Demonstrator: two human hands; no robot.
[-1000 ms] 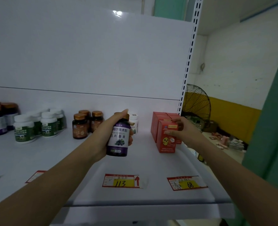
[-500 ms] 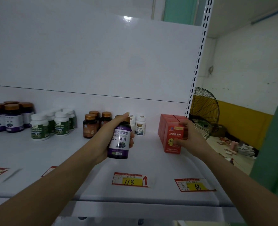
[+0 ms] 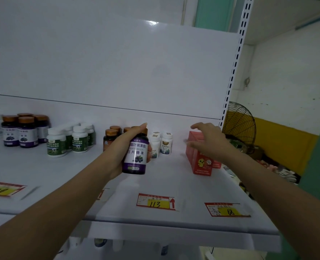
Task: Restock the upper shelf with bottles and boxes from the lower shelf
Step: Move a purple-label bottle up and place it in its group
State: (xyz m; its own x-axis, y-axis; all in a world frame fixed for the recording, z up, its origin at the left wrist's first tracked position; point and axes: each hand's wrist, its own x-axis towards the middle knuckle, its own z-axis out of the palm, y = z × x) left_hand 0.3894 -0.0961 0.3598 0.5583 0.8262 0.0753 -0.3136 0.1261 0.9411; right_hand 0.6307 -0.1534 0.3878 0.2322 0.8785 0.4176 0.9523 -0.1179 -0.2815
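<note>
My left hand [image 3: 121, 147] grips a dark purple bottle [image 3: 135, 156] with a bronze cap, held upright above the middle of the white upper shelf [image 3: 80, 175]. My right hand [image 3: 208, 141] hovers with fingers spread just over the red boxes [image 3: 200, 162] at the shelf's right end, not gripping them. On the shelf stand purple bottles [image 3: 22, 135] at far left, green-label white bottles [image 3: 67, 141], brown bottles [image 3: 111, 136] partly behind my left hand, and small white bottles [image 3: 163, 143].
Price tags lie along the shelf front: 99 [image 3: 1, 190], 113 [image 3: 156, 202] and 68 [image 3: 226, 210]. A slotted upright [image 3: 234, 72] bounds the shelf on the right. Beyond it stands a fan [image 3: 239, 124] by a white and yellow wall. Bottle tops show below the shelf edge.
My right hand has let go of the front red box and lifted off it with fingers spread. The left hand still holds the purple bottle in about the same spot.
</note>
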